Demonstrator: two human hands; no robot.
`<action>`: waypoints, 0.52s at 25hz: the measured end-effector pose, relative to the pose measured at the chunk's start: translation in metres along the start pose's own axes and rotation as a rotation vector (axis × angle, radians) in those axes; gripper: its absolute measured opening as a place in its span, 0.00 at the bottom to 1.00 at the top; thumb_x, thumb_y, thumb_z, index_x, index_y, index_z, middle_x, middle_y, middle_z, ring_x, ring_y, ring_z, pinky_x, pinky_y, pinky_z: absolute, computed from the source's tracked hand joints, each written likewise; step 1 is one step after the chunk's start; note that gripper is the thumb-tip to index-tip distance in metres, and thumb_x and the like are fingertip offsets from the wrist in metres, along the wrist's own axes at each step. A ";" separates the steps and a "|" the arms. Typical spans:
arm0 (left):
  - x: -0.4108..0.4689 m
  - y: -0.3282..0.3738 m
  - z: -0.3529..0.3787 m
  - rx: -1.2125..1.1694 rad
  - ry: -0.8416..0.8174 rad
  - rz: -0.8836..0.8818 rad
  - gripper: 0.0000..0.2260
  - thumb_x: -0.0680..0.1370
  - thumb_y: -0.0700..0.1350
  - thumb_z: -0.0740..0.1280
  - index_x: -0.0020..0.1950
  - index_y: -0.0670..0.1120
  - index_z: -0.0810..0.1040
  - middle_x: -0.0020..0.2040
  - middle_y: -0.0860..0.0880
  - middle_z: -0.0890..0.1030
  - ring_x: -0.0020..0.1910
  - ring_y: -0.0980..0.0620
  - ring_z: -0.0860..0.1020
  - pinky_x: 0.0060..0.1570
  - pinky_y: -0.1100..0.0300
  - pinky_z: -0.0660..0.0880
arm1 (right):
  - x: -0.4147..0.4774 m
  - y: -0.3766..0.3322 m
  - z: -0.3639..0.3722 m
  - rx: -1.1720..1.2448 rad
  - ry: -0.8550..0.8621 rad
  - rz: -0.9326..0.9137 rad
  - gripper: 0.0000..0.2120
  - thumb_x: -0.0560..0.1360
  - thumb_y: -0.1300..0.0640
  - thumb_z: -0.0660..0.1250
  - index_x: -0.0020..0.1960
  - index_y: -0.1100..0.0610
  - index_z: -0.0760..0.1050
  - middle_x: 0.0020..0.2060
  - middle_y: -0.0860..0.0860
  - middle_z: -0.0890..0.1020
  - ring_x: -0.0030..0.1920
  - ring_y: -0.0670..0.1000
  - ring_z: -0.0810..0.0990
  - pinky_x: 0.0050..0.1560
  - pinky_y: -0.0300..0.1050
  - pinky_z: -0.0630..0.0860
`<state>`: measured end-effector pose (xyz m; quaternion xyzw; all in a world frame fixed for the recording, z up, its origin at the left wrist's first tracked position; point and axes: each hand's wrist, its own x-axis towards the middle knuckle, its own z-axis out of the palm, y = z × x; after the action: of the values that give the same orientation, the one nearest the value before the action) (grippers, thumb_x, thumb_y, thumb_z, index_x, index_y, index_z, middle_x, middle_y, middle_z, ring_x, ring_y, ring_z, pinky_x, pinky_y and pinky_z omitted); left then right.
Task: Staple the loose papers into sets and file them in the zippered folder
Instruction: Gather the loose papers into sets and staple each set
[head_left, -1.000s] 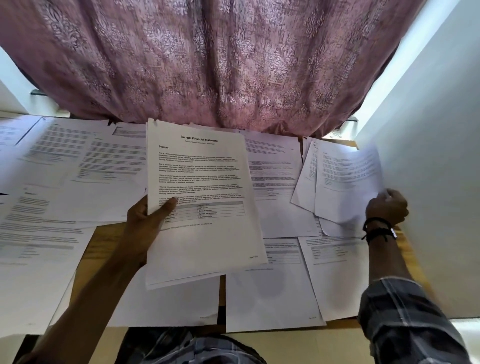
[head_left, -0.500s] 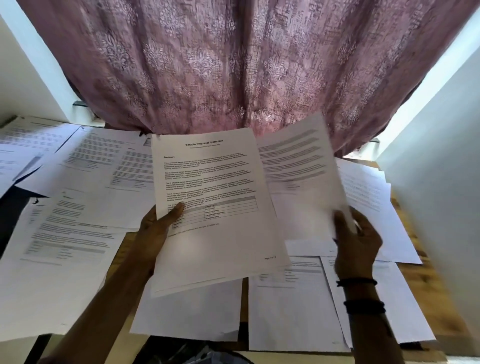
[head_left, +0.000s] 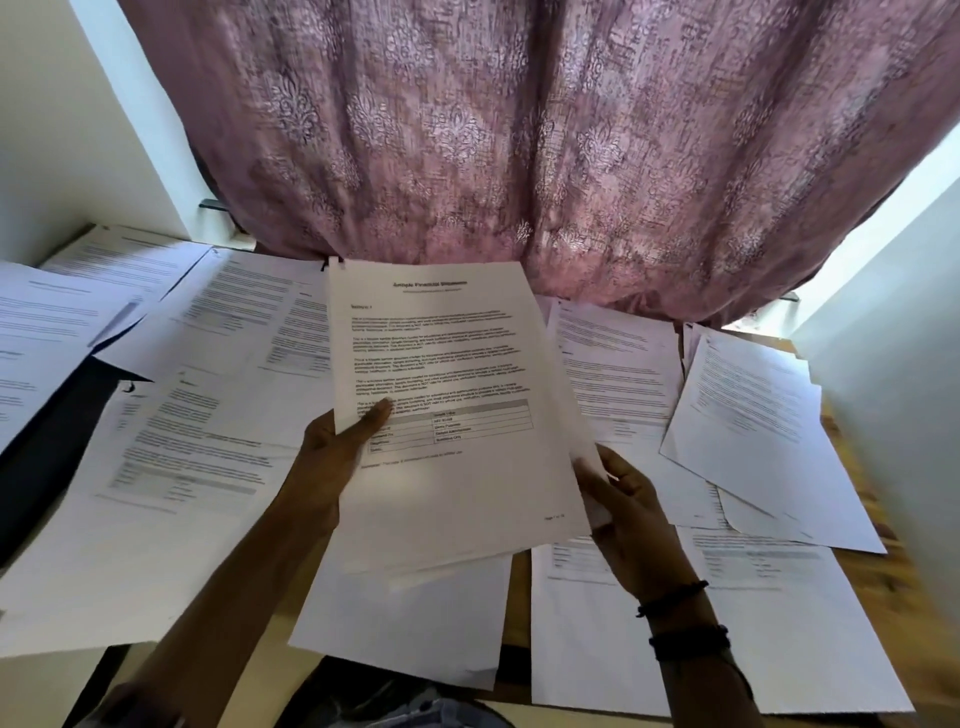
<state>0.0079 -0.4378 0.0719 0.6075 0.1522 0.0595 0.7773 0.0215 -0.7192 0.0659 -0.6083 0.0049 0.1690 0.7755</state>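
Note:
A stack of printed sheets (head_left: 457, 395), topped by a titled page with a small table, is held up above the table in the middle of the head view. My left hand (head_left: 337, 447) grips its left edge, thumb on top. My right hand (head_left: 623, 514) holds the stack's lower right edge with a sheet tucked behind it. Many loose printed papers (head_left: 613, 364) lie spread over the wooden table (head_left: 852, 519). A dark flat thing (head_left: 57, 436), perhaps the zippered folder, lies partly under papers at the left. No stapler shows.
A mauve patterned curtain (head_left: 519, 145) hangs close behind the table. White walls (head_left: 883, 374) close in on the right and left. Papers overhang the table's near edge (head_left: 405, 644). A plaid garment shows below the edge.
My right hand carried a sheet from the right side of the table to the held stack and now holds the stack's right edge. The view shifted right and downward.

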 end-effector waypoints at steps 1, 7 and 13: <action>0.001 0.001 -0.003 0.017 -0.019 0.023 0.12 0.79 0.40 0.66 0.62 0.47 0.78 0.52 0.55 0.85 0.52 0.59 0.83 0.44 0.70 0.77 | 0.006 -0.002 -0.001 -0.015 -0.034 0.054 0.18 0.80 0.51 0.59 0.65 0.57 0.75 0.57 0.60 0.81 0.56 0.62 0.81 0.52 0.60 0.80; 0.004 0.006 -0.018 0.218 -0.103 0.216 0.14 0.76 0.48 0.70 0.61 0.48 0.79 0.56 0.49 0.84 0.56 0.51 0.82 0.54 0.57 0.80 | 0.036 -0.025 0.030 -0.155 -0.117 -0.125 0.20 0.76 0.52 0.68 0.65 0.58 0.75 0.60 0.55 0.82 0.59 0.57 0.81 0.57 0.61 0.78; -0.005 0.005 -0.011 0.379 0.084 0.410 0.13 0.78 0.46 0.66 0.61 0.45 0.76 0.54 0.56 0.81 0.51 0.64 0.81 0.47 0.69 0.79 | 0.035 0.007 0.075 -0.234 0.155 -0.423 0.10 0.75 0.58 0.70 0.56 0.51 0.79 0.53 0.48 0.84 0.55 0.51 0.83 0.53 0.54 0.82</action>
<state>0.0002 -0.4274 0.0755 0.7573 0.0664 0.2111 0.6145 0.0378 -0.6382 0.0709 -0.6926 -0.0829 -0.0448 0.7152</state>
